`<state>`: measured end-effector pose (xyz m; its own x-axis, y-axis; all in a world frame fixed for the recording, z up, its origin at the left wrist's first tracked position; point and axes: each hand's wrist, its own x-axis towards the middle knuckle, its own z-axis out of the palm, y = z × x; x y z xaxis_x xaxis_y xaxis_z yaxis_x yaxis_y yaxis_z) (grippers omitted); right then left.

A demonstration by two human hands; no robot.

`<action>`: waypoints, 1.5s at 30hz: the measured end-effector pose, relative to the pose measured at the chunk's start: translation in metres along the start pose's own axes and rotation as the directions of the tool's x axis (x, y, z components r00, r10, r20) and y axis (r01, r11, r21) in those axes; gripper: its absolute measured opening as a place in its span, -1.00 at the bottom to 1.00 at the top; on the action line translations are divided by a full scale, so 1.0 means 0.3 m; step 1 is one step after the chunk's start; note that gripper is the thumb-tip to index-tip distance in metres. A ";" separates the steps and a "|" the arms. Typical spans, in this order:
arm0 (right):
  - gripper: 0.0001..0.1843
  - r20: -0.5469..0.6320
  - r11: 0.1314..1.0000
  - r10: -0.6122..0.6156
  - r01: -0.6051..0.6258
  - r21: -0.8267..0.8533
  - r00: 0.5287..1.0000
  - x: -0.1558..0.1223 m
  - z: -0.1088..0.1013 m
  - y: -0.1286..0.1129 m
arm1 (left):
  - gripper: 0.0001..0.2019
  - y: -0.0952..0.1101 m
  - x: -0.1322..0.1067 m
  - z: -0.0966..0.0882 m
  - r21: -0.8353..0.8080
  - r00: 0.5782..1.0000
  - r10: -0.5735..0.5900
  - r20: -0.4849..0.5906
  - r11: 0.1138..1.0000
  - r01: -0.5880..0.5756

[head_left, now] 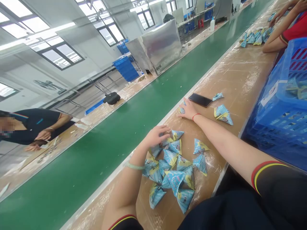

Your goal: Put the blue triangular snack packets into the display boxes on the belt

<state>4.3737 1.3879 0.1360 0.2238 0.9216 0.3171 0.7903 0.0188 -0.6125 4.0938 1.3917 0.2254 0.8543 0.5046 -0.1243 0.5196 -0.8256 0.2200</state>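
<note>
Light-blue and yellow pyramid-shaped packets [176,179] lie in a loose heap on the brown work surface in front of me. My left hand [158,135] rests at the far edge of this heap, fingers loosely bent and apart, over or touching the packets there; I see nothing gripped in it. Farther along, my right hand [188,110] has its thumb and fingers around a single packet [182,110], partly hidden, near the belt's edge. A dark phone [200,99] lies just beyond that hand. Several loose packets [223,114] are to the right of my right forearm.
A green conveyor belt [112,137] runs diagonally past the work surface. Blue crates [271,108] stand at the right, packets inside. A co-worker in red [295,30] sits farther up beside more packets [257,37]. Across the belt, another person [38,126] handles something dark.
</note>
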 end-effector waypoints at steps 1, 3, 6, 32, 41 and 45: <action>-0.20 0.006 1.000 0.004 -0.004 -0.011 1.000 0.014 -0.004 -0.019 | -0.56 0.016 -0.010 -0.004 0.001 0.999 0.025 0.041 1.000 -0.025; -0.14 0.005 0.999 0.014 -0.014 -0.032 1.000 0.033 -0.029 -0.062 | -0.59 0.050 -0.036 -0.010 0.007 0.994 0.047 0.103 0.999 -0.048; -0.12 -0.111 0.999 0.002 -0.007 -0.042 0.994 -0.008 -0.133 -0.075 | -0.58 0.086 -0.093 -0.011 0.002 0.992 0.028 0.125 1.000 -0.028; -0.37 -0.115 1.000 -0.005 0.009 0.030 0.993 -0.248 -0.148 0.195 | -0.57 0.007 0.742 0.014 0.336 0.994 0.025 -0.102 0.942 0.010; -0.07 -0.188 0.976 0.216 -0.207 0.069 0.958 -0.168 -0.042 0.081 | -0.52 0.056 0.751 -0.011 0.311 0.994 -0.053 -0.095 0.947 0.080; -0.03 -0.245 0.978 0.208 -0.197 0.071 0.947 -0.174 -0.089 0.090 | -0.43 0.079 0.713 -0.055 0.307 0.985 -0.009 -0.174 0.950 0.063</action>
<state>4.3987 1.3299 0.1221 0.5160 0.7818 0.3502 0.6885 -0.1353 -0.7125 4.2885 1.4843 0.2200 0.8353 0.5481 0.0436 0.5495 -0.8299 -0.0961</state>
